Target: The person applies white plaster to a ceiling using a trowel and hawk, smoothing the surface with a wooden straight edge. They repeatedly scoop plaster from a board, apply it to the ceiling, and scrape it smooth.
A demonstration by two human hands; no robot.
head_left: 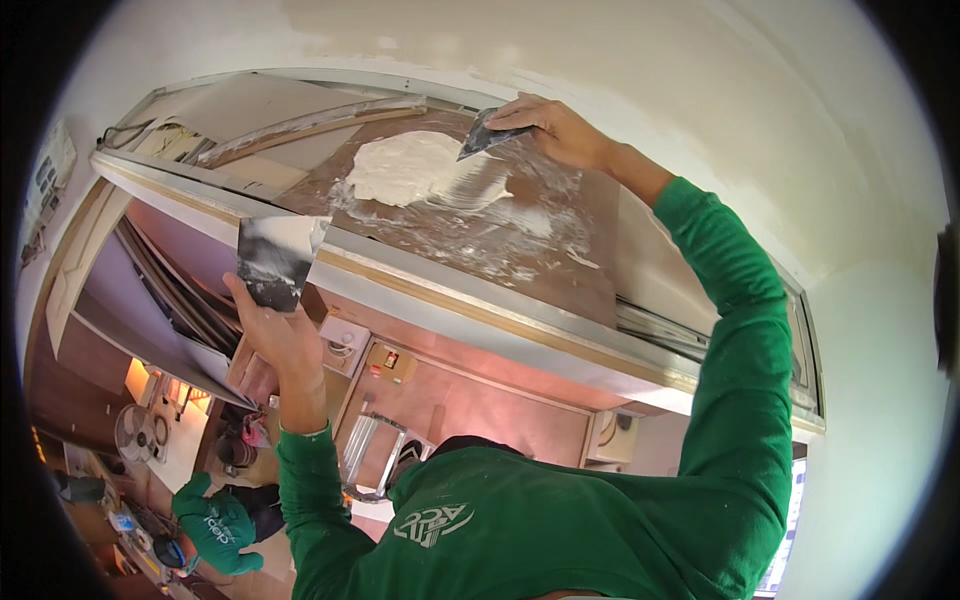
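Note:
My right hand [562,132] grips a dark, flat putty knife [488,134], its edge down at the right side of a spread of white putty [405,168]. The putty lies on a brown board [585,275], thick on the left and smeared thin with streaks toward the right. Lower and to the left, my left hand [285,342] holds up a second putty knife [274,268]. White putty coats that blade's upper edge. This left blade is in front of the ledge, apart from the putty on the board.
A long wooden strip [310,128] lies on the ledge behind the putty. The ledge's pale front edge [470,310] runs between my arms. Far below are a ladder [372,452], a fan [140,433] and another person in green [218,525]. A plastered wall [690,75] curves overhead.

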